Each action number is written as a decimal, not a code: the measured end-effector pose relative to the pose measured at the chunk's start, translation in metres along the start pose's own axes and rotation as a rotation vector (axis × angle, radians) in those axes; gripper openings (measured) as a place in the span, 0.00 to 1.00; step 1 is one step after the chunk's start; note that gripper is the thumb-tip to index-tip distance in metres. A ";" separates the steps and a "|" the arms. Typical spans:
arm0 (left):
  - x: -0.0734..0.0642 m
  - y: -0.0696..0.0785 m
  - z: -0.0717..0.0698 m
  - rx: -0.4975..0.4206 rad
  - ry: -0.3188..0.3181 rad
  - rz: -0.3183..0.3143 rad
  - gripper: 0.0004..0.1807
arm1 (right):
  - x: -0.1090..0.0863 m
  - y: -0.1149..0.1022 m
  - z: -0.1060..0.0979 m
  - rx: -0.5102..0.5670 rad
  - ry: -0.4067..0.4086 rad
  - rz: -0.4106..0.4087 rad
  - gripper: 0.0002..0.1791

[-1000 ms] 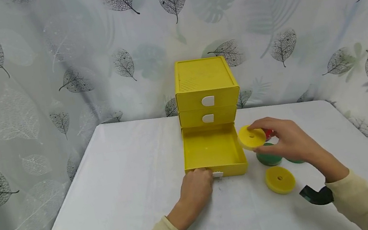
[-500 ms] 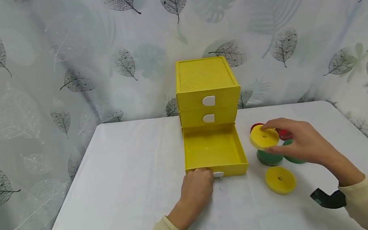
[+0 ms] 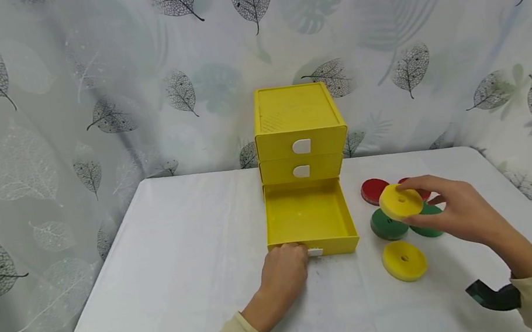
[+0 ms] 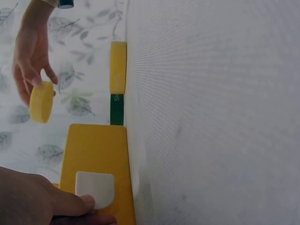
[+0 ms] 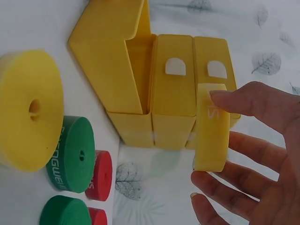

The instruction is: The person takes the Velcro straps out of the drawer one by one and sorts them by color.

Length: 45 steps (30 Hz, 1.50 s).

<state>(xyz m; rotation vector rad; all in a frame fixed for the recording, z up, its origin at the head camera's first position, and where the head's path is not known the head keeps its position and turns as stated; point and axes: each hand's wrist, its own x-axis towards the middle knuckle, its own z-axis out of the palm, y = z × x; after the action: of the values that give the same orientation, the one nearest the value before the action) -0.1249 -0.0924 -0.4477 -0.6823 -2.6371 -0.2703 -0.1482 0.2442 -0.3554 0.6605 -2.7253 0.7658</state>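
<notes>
In the head view my right hand [image 3: 458, 209] pinches a yellow disc-shaped roll [image 3: 400, 201] by its edges, raised above the other rolls. The right wrist view shows the thumb on one side of this roll [image 5: 212, 129], which has faint print on its rim. My left hand [image 3: 285, 272] is at the front of the pulled-out bottom drawer [image 3: 306, 212]. Its thumb lies on the white handle [image 4: 96, 187] and its fingers curl beneath. Nothing lies in the drawer. The yellow drawer unit [image 3: 295, 107] stands behind, its two upper drawers closed.
Right of the drawer lie another yellow roll [image 3: 404, 261], a green roll [image 3: 387, 224] and a second green roll [image 3: 427, 225], partly covered by my hand. A red roll [image 3: 374, 191] and another red one sit behind. A leaf-print curtain [image 3: 131, 65] backs the white table [image 3: 180, 252].
My right hand has moved right and slightly toward me with the yellow roll, away from the drawer, uncovering more of the red and green rolls. The left hand and drawer have stayed in place.
</notes>
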 end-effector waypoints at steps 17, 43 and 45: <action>0.000 0.000 0.000 0.015 0.011 0.004 0.16 | -0.025 0.020 -0.004 -0.018 -0.004 0.070 0.34; 0.001 0.001 -0.002 0.016 -0.031 -0.006 0.14 | -0.047 0.046 -0.002 -0.038 -0.223 0.323 0.40; 0.001 0.001 -0.003 0.011 -0.034 -0.006 0.13 | -0.049 0.048 -0.001 -0.043 -0.234 0.337 0.40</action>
<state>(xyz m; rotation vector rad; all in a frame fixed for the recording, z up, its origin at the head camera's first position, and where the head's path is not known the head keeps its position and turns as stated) -0.1242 -0.0917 -0.4444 -0.6816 -2.6712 -0.2474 -0.1291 0.2993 -0.3916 0.2976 -3.1063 0.7364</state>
